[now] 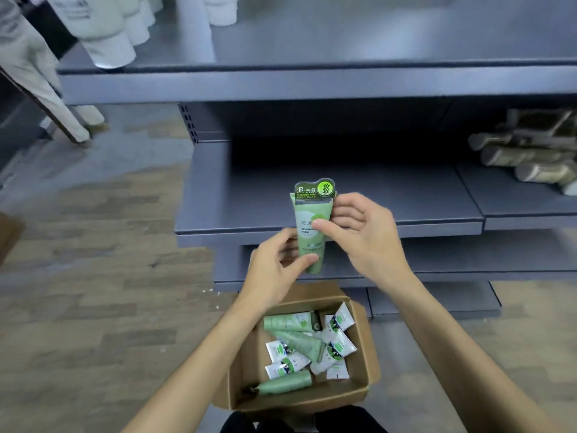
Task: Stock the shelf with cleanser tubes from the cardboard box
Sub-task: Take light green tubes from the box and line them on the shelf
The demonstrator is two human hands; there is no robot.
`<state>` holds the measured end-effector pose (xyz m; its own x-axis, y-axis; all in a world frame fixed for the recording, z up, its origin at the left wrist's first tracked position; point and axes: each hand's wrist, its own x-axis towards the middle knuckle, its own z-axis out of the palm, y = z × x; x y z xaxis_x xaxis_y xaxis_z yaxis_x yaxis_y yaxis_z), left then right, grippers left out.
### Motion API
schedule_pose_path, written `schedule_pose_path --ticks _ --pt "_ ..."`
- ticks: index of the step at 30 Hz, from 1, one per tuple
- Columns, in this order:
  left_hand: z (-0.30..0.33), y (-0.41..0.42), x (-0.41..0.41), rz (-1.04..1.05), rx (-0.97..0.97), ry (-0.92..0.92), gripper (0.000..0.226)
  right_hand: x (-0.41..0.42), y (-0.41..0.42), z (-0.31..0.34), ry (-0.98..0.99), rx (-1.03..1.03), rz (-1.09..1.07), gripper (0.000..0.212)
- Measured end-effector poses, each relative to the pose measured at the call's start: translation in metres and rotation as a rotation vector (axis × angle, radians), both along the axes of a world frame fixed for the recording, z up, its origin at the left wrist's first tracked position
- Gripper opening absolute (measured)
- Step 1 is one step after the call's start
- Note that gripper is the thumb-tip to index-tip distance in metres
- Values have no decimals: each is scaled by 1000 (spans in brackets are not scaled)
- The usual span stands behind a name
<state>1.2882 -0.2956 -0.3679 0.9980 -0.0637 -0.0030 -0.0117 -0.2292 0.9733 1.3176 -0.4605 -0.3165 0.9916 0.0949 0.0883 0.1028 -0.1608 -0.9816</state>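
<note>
Head view. A green cleanser tube [310, 228] is held upright in both hands, out in front of the grey shelf [406, 201] and above the open cardboard box [365, 339]. Printed header card end is up, cap end down.

Right hand [362, 232]: thumb pressed across the front of the tube at mid-body, fingers curled behind it. Pinch grip, partly closed.
Left hand [278, 267]: thumb and fingertips pinch the lower end near the cap. Also closed on the tube.

Box sits on the floor below the hands. It holds a loose heap of more tubes [304, 345], green ones and white ones, lying at mixed angles and overlapping.

Shelf surface straight ahead is bare where visible. Dark packs [527, 157] lie on the next section, far right. White bottles [112, 32] stand on the shelf above, upper left.

Handling judgement: looks like a light, soft plastic tube; body will dent under a hard squeeze and the glossy skin may slip. The flat crimped top with its card is thin and likely bends. Best hold is across the mid-body with a light pinch, steadying at the stiffer cap end, which is also the base it would stand on. Tall and narrow, so likely tippy once released.
</note>
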Motion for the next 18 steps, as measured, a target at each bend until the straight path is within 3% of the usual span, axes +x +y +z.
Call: schedule_pose_path --ticks 18 --pt "236 -6 70 69 60 -541 29 64 -4 246 -541 119 115 23"
